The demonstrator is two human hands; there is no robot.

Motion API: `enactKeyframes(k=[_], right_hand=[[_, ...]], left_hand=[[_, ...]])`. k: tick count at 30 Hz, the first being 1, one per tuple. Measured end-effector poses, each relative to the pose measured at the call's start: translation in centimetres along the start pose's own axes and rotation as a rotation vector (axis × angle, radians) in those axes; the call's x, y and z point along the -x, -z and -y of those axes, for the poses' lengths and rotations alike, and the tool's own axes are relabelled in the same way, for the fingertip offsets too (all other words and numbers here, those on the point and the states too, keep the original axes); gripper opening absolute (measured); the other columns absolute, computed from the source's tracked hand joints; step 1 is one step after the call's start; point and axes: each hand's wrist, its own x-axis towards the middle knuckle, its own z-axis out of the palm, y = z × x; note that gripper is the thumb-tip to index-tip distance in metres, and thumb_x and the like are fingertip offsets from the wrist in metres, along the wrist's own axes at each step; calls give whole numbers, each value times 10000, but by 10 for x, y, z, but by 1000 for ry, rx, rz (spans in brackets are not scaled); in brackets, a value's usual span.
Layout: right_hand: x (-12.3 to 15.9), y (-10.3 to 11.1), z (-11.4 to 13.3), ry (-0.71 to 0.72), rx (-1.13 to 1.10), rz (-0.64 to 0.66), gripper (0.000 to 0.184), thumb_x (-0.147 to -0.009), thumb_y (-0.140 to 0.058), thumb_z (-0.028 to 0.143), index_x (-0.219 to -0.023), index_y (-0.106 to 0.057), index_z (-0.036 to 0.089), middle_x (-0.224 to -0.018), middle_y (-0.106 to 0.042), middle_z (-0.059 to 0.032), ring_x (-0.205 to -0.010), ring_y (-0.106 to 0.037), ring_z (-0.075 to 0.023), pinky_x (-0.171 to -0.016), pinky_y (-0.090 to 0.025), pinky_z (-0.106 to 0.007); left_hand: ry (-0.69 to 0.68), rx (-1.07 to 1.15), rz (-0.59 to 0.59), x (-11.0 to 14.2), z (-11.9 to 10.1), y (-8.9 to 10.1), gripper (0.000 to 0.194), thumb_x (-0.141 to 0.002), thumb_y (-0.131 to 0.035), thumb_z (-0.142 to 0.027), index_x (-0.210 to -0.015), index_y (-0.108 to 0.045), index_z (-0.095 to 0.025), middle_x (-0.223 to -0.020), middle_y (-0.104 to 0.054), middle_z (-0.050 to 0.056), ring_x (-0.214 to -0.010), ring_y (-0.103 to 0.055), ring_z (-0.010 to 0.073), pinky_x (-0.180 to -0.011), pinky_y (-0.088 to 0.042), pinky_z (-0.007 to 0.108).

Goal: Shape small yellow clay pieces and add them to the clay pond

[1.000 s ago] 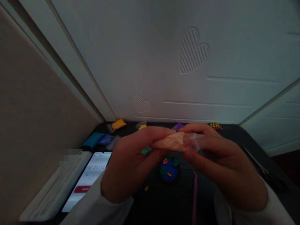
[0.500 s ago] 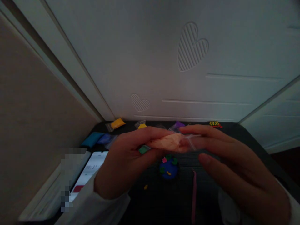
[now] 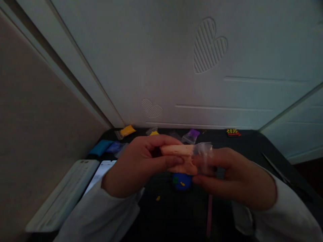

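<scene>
Soft peach lump in a clear plastic bag (image 3: 183, 150), held up over the round blue piece with green and yellow bits (image 3: 186, 178), partly hiding it. Left hand (image 3: 140, 166) clamped on the filled body, thumb across the near face, fingers along the top; presumably this steadies the lump and leaves the clear mouth facing right. Right hand (image 3: 243, 178) comes in from the right, index at the film, thumb lower, spread from it; too dim to tell whether it grips. Small yellow scrap (image 3: 157, 198) left of the blue piece, slim pink tool (image 3: 209, 215) to its near right, both on the black ridged desk (image 3: 179, 218), apparently set aside so both hands can work the bag
</scene>
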Motion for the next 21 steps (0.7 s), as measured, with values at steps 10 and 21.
enactKeyframes(k=[10,21], right_hand=[[3,-1,2,-67,-186,20,16,-715,-549,188,-726,-540,194,-567,-469,44,-490,-405,-74,-442,-321,-198],[-1,0,7,-18,-283,-80,177,-714,-595,159,-874,-553,221,-776,-577,42,-669,-520,-78,-608,-408,-185]], left_hand=[[17,78,93,1,0,-2,114,-674,-639,-141,-770,-670,-196,-637,-609,-34,-534,-532,53,-462,-392,114],[-20,85,89,1,-3,-1,128,-677,-637,-135,-786,-673,-193,-663,-640,-21,-566,-564,76,-474,-401,132]])
